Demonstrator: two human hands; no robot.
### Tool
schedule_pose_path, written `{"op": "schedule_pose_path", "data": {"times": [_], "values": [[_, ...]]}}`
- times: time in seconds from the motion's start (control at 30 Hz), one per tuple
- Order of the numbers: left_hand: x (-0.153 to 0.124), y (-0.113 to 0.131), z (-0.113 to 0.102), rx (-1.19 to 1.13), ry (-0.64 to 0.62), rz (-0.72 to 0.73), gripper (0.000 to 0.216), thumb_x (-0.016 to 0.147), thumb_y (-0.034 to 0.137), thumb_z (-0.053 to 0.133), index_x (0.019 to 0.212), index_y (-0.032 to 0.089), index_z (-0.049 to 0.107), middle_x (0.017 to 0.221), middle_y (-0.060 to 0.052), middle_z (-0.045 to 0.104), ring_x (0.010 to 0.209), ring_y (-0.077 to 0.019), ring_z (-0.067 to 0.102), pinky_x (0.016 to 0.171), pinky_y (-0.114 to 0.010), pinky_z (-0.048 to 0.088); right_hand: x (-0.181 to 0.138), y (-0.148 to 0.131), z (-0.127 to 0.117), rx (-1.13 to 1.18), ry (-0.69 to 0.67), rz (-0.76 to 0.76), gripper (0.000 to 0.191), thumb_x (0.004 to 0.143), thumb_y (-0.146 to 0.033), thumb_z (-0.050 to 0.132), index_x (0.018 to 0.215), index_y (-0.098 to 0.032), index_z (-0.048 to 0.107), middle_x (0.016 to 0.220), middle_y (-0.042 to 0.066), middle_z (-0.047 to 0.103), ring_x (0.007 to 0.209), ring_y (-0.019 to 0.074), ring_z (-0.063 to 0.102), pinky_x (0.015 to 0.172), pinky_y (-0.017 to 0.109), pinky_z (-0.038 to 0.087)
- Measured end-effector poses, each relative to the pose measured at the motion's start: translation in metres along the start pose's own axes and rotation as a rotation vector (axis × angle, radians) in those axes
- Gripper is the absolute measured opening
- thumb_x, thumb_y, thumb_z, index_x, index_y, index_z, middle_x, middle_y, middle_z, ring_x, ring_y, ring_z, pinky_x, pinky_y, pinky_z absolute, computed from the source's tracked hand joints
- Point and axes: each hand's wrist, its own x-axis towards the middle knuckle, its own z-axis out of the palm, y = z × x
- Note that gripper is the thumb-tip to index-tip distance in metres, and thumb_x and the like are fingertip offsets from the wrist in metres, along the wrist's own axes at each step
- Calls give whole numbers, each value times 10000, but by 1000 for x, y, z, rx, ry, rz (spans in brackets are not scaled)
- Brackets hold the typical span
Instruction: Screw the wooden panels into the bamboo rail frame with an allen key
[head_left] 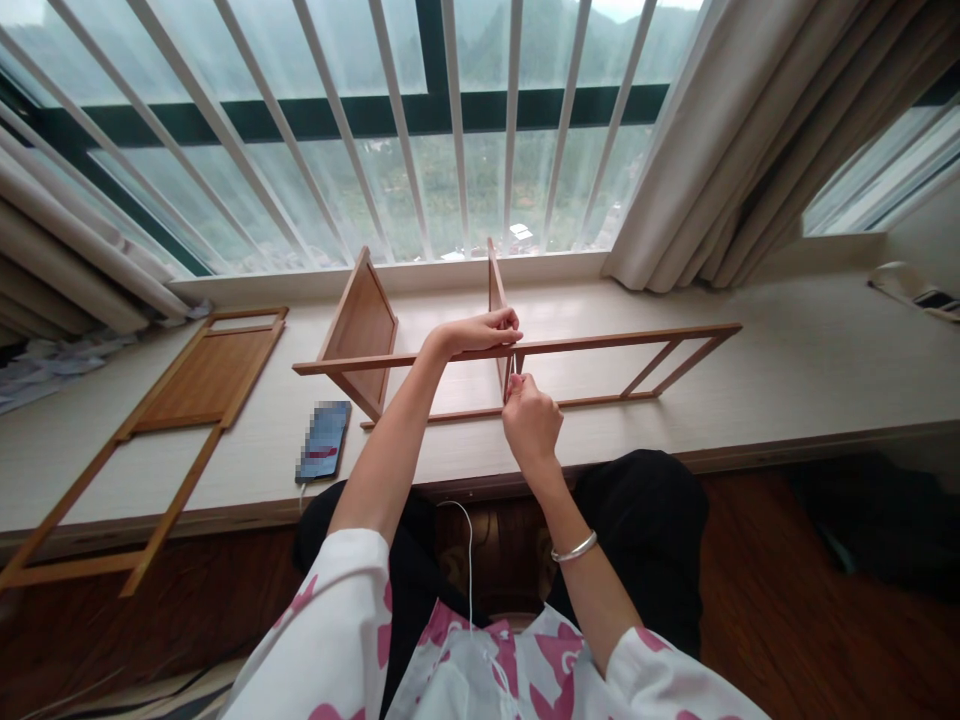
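A wooden frame (630, 339) stands on its long side on the white ledge, with a wide panel (364, 320) joined near its left end and a narrower board (496, 283) at its middle. My left hand (480, 332) lies over the upper rail at the middle board, its fingers curled and closed on the frame. Just below that rail, my right hand (531, 418) is closed in a pinch around a thin, pale metal rod (514, 364). The rod points up toward the joint of rail and board; its tip is too small to make out.
A second wooden frame with a panel (211, 375) lies flat at the left, its legs overhanging the ledge (787, 370). A phone (324, 442) with a white cable lies between the frames. Curtains (697, 150) hang beside the barred window. A pale strap-like object (900, 283) sits far right.
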Motion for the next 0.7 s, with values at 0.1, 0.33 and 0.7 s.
{"op": "schedule_pose_path", "data": {"times": [0.1,0.33,0.7], "values": [[-1,0,0,18,3,6,287,733,413,528,874,171,460,719,10,452,586,-65,426,536,-210,358,1,-1,-2,-34,-5,-6,196,744,-325,621,638,-195,519,472,-71,323,447,73,257,495,222,172],[2,-4,-3,114,8,36,305,738,429,512,886,166,472,723,2,447,609,-73,414,545,-207,349,5,2,2,230,-199,206,364,832,-477,414,603,-198,454,432,-70,312,387,71,255,417,215,176],[5,-9,-4,174,14,63,325,747,458,485,897,170,472,728,4,442,623,-81,403,570,-212,347,-2,-10,11,1042,-265,586,289,901,-250,319,621,-206,376,436,-87,139,375,88,130,351,168,205]]}}
